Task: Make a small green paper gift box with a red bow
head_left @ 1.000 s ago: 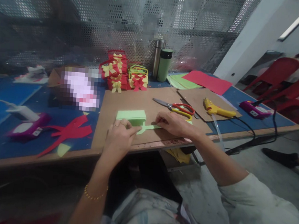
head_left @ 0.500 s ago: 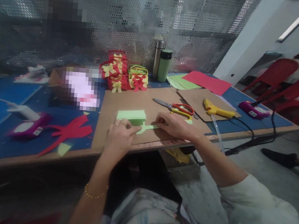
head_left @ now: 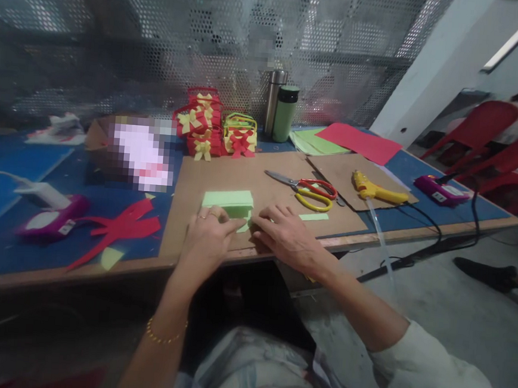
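Observation:
A light green folded paper box (head_left: 228, 202) lies on a brown cardboard sheet (head_left: 225, 173) near the table's front edge. My left hand (head_left: 208, 238) rests just in front of it, fingers curled and pinching the green strip at the box's near right corner. My right hand (head_left: 282, 235) lies beside it, fingers spread flat over the green paper strip (head_left: 313, 217), whose free end shows to the right. Both hands almost touch at the box's corner.
Scissors with red and yellow handles (head_left: 306, 189) and a yellow glue gun (head_left: 376, 190) lie to the right. Small red and yellow bow boxes (head_left: 214, 128), two flasks (head_left: 281, 109), red and green paper sheets (head_left: 353, 140) stand behind. A red paper bow (head_left: 119, 228) lies left. Red chairs (head_left: 483, 131) are at right.
My right hand has slid left along the green strip, from near the scissors to beside the box. My left hand has stayed in place.

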Available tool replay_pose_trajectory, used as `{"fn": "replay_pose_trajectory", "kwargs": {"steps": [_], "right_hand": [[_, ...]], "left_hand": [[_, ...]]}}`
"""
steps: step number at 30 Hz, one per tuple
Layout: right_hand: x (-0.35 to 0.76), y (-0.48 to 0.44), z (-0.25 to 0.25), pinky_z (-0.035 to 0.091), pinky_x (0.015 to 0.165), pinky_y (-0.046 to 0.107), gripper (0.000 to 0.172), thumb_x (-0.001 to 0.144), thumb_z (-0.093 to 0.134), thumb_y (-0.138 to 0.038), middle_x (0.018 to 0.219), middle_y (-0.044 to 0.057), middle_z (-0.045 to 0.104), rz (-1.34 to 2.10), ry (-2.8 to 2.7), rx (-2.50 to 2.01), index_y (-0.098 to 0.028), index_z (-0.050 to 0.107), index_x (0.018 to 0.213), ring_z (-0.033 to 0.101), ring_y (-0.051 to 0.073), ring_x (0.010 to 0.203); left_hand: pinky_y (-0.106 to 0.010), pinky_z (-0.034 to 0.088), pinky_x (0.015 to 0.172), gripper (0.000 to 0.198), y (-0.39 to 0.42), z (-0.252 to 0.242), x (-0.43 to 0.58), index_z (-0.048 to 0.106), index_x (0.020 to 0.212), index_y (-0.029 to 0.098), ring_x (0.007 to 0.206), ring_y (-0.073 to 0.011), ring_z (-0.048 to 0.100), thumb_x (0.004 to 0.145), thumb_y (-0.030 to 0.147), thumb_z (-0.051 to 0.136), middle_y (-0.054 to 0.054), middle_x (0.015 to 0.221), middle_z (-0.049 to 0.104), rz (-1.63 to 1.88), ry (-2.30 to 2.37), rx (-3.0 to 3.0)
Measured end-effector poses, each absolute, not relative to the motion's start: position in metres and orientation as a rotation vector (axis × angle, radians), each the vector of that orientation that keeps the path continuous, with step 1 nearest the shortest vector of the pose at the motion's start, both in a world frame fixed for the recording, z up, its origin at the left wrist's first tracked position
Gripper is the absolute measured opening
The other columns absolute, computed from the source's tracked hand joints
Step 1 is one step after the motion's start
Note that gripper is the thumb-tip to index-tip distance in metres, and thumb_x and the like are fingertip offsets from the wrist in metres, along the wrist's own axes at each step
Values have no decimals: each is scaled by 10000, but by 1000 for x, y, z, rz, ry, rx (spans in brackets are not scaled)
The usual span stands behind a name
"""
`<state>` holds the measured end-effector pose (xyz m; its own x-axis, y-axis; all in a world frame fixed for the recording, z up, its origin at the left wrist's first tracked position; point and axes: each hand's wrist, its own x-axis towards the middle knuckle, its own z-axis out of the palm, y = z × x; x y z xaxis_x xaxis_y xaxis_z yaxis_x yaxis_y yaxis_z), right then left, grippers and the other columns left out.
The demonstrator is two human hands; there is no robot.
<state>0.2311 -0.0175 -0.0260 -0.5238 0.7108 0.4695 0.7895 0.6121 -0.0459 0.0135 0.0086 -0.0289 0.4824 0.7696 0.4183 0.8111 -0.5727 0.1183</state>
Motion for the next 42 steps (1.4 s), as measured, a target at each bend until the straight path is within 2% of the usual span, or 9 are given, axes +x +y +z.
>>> {"fn": "replay_pose_trajectory", "kwargs": {"steps": [12,21,26,31,34,42], "right_hand": [[225,-21,-32,319,817,368,265,1059,480,-345,1018,102,656,-336,-2363,-1232,-196,699,1047,480,239,910],[224,-21,-32,308,803,377,258,1059,477,-344,1017,100,663,-364,-2362,-1244,-206,694,1038,470,248,904],[225,-21,-34,328,812,385,249,1057,470,-337,1031,111,659,-329,-2342,-1258,-188,669,1044,483,257,913],[226,-21,-37,355,822,404,265,1061,443,-336,1015,128,656,-277,-2306,-1257,-175,648,1015,485,273,921],[226,-22,-36,348,819,402,267,1063,435,-319,1010,122,654,-276,-2309,-1256,-177,651,995,484,266,915],[226,-22,-34,375,822,407,257,1060,447,-312,1002,119,652,-221,-2299,-1250,-179,653,983,495,265,917]], "left_hand": [[-383,372,795,319,3,-23,11,755,1210,296,979,-263,543,1016,288,502,-92,1015,643,-715,-1397,-2672],[-393,377,789,308,5,-21,13,798,1083,289,962,-269,531,967,216,523,-94,1006,633,-682,-1405,-2685],[-398,391,801,374,3,-20,14,781,1121,287,977,-274,531,929,144,493,-96,1016,632,-668,-1418,-2670],[-392,395,795,361,2,-21,13,757,1146,261,986,-272,533,934,150,487,-99,1020,640,-680,-1406,-2650],[-392,386,787,372,3,-21,13,765,1143,287,987,-278,529,927,146,497,-97,1021,635,-664,-1397,-2654],[-389,359,763,299,1,-16,17,777,1038,274,959,-281,521,951,175,508,-104,1012,634,-538,-1399,-2633]]}}
